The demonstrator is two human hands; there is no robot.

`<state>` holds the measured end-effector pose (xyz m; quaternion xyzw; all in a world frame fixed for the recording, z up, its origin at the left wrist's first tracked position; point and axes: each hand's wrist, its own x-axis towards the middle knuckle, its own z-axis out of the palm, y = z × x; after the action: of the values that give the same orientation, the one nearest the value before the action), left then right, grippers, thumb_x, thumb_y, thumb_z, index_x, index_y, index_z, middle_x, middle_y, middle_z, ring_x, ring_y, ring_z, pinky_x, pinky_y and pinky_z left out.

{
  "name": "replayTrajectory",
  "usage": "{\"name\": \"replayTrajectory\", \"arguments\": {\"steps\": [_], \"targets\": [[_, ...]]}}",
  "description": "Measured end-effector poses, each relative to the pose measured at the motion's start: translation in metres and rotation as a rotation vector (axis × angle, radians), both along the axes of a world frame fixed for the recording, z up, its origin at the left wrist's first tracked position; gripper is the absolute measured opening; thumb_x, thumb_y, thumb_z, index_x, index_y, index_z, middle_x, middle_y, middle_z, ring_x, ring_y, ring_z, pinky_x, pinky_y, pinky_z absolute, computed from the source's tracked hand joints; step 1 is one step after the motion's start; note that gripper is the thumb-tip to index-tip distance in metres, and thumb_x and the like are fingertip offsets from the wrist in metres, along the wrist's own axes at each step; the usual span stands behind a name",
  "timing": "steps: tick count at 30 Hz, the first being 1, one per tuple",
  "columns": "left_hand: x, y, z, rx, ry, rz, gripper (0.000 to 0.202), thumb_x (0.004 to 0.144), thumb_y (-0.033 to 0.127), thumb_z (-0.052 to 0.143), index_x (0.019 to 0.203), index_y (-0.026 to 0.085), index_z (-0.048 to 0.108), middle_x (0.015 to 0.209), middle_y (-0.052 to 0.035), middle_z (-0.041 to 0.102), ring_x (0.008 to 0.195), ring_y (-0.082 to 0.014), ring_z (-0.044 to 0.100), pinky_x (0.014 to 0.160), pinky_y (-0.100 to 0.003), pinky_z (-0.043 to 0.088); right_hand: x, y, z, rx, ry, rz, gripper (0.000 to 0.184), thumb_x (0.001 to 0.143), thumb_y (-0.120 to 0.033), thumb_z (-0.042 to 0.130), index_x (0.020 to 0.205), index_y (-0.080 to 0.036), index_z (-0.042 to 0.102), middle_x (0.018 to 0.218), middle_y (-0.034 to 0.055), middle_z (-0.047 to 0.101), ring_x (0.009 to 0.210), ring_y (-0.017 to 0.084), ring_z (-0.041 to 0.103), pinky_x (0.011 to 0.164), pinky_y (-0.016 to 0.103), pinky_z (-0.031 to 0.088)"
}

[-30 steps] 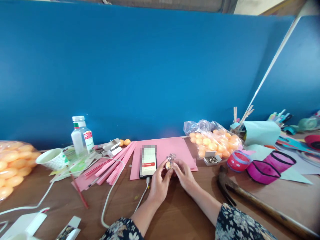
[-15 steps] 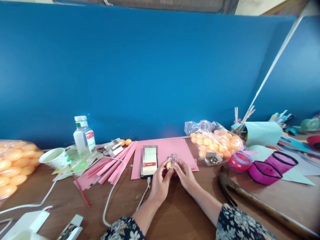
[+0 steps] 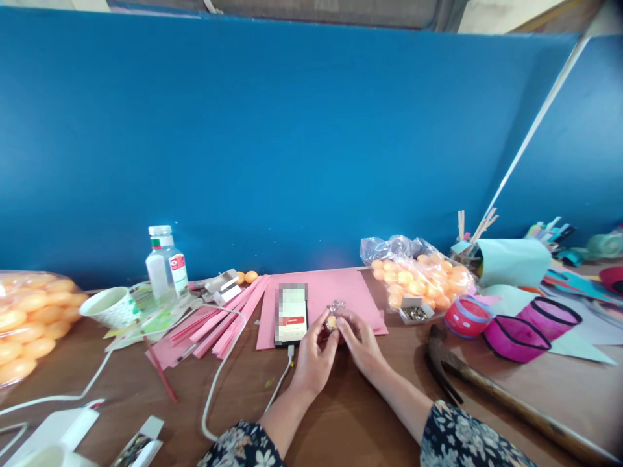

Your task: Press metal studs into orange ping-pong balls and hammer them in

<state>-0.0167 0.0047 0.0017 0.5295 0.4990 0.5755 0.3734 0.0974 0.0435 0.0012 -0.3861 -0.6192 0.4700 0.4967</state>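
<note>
My left hand [image 3: 314, 359] and my right hand [image 3: 359, 344] meet over the near edge of a pink paper sheet [image 3: 341, 289]. Between their fingertips they pinch a small orange ball studded with shiny silver pins [image 3: 332, 315]. Both hands have their fingers curled in around it. Just left of my left hand lies a phone [image 3: 291, 314] with its screen lit, plugged into a white cable [image 3: 221, 363].
A clear bag of orange balls [image 3: 421, 275] and a small box of pins [image 3: 413, 312] sit right of the hands. A hammer [image 3: 491, 395] lies at the right front. Pink paper strips [image 3: 219, 321], a bottle [image 3: 165, 266], a paper cup [image 3: 111, 306] and another ball bag [image 3: 29, 321] are left.
The hands stay together on the pinned ball, fingers shifting slightly. The view has drifted a little, so everything sits slightly further right.
</note>
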Motion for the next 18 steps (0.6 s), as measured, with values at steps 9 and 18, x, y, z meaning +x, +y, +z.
{"name": "replayTrajectory", "arguments": {"steps": [9,18], "targets": [[-0.0023,0.0028,-0.0056,0.0,0.035,0.021,0.042,0.079,0.034,0.053,0.117,0.018,0.053,0.12,-0.0108,0.057,0.11,-0.0231,0.053,0.095,-0.038,0.041,0.0006,0.0008,-0.0017,0.022,-0.027,0.007,0.025,0.083,-0.038,0.048,0.093,-0.018,0.061,0.09,0.0064,0.065,0.084,0.021,0.06,0.076,0.033,0.048],[-0.0025,0.0023,-0.0014,-0.003,0.074,0.021,0.04,0.08,0.034,0.052,0.116,0.017,0.053,0.117,-0.0102,0.058,0.107,-0.0212,0.054,0.094,-0.036,0.041,0.0018,0.0015,-0.0022,0.024,-0.04,0.021,0.023,0.084,-0.036,0.048,0.093,-0.018,0.059,0.087,0.0057,0.064,0.08,0.019,0.059,0.071,0.029,0.048]]}}
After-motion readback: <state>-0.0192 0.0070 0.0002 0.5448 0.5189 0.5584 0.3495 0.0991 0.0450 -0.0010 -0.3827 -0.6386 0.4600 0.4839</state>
